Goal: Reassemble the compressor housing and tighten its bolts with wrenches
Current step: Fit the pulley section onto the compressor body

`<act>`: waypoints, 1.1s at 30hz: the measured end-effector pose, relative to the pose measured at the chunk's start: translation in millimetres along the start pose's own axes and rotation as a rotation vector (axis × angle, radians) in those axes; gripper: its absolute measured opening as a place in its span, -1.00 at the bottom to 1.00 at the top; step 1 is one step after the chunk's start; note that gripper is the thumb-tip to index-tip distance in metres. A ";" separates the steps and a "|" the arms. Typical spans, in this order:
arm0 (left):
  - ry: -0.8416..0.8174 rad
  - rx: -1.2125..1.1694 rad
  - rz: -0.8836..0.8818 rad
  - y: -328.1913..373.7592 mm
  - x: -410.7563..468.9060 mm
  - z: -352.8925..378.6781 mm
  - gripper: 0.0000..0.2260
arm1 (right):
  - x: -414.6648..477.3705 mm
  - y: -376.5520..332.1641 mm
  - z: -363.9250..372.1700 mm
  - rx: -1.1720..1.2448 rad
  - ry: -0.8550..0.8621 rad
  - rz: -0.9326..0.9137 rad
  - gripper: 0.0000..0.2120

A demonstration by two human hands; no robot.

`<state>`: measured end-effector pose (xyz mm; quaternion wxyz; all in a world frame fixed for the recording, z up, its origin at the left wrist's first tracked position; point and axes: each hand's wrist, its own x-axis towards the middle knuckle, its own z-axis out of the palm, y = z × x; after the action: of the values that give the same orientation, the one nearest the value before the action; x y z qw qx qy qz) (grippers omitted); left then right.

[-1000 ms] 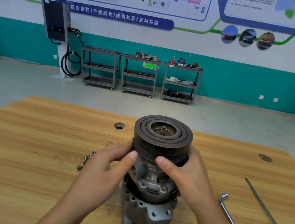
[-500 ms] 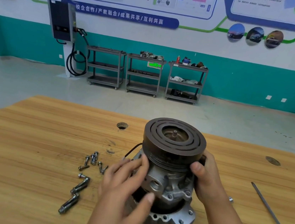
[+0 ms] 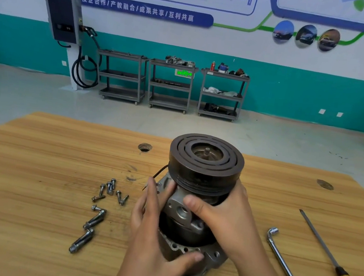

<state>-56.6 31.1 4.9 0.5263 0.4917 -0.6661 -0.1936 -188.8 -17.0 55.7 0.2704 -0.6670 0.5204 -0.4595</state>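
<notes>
The compressor stands upright on the wooden table (image 3: 35,165), its dark grooved pulley (image 3: 205,163) on top. Below it is the grey upper housing (image 3: 181,211), sitting on the lower housing flange (image 3: 212,255). My left hand (image 3: 152,244) wraps the left side, thumb on the lower flange and fingers on the upper housing. My right hand (image 3: 228,221) grips the upper housing from the right, thumb across its front. Several short bolts (image 3: 110,191) and three long bolts (image 3: 89,229) lie loose to the left.
An L-shaped socket wrench (image 3: 286,267) lies to the right of the compressor. Beyond it lies a screwdriver with a yellow handle (image 3: 331,259). The table has round holes (image 3: 144,147) at the back. Grey shelf carts (image 3: 171,86) stand by the far wall.
My right hand has come round from the pulley's side to the front of the upper housing. My left hand has dropped lower, thumb now on the bottom flange. The view shifted a little.
</notes>
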 end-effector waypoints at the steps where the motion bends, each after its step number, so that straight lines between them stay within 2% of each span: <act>1: 0.012 -0.018 -0.001 -1.1 -2.4 3.3 0.12 | 0.7 -0.7 0.6 0.008 0.013 0.016 -0.17; 2: 0.036 -0.035 -0.023 -2.2 -5.1 6.5 0.16 | 1.1 -0.7 1.1 0.020 0.020 0.033 -0.13; 4: 0.105 -0.076 -0.179 -3.9 -10.2 11.9 0.26 | 0.5 -0.6 1.0 0.055 0.026 0.059 -0.09; 7: 0.078 -0.254 -0.432 -9.9 -15.2 18.6 0.35 | -1.4 -3.0 0.6 0.098 0.033 0.079 -0.13; 10: 0.035 -0.287 -0.490 -18.2 -17.3 20.6 0.44 | -9.6 -5.7 5.1 0.079 0.054 0.074 -0.11; 12: 0.021 -0.284 -0.489 -22.3 -17.3 21.4 0.36 | -17.5 -7.6 10.8 0.002 0.066 0.092 0.02; 14: 0.005 -0.284 -0.470 -27.7 -17.5 21.2 0.16 | -22.1 -9.0 13.4 -0.086 0.085 0.094 0.10; 16: -0.005 -0.296 -0.459 -33.9 -16.5 20.0 0.01 | -21.4 -10.8 12.9 -0.121 0.088 0.095 0.07; 18: -0.014 -0.311 -0.435 -40.2 -15.2 19.0 -0.05 | -18.3 -9.8 10.5 -0.125 0.094 0.082 -0.07; 20: -0.036 -0.330 -0.414 -43.4 -14.7 17.3 -0.08 | -16.3 -8.2 7.8 -0.121 0.083 0.061 -0.15; 23: -0.057 -0.320 -0.377 -42.5 -13.9 17.2 -0.09 | -14.5 -5.5 5.5 -0.109 0.071 0.038 -0.16; 28: 0.004 -0.229 -0.361 -42.4 -8.9 20.4 -0.14 | -11.1 -0.7 2.8 -0.080 0.066 0.021 -0.19; 33: -0.064 -0.158 -0.315 -50.3 -1.7 10.8 -0.15 | -4.8 5.6 -9.5 -0.013 -0.081 0.003 -0.23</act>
<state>-43.6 7.5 -39.0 0.5050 0.5407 -0.5801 -0.3407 -200.0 -13.1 53.5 0.2877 -0.6860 0.5131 -0.4281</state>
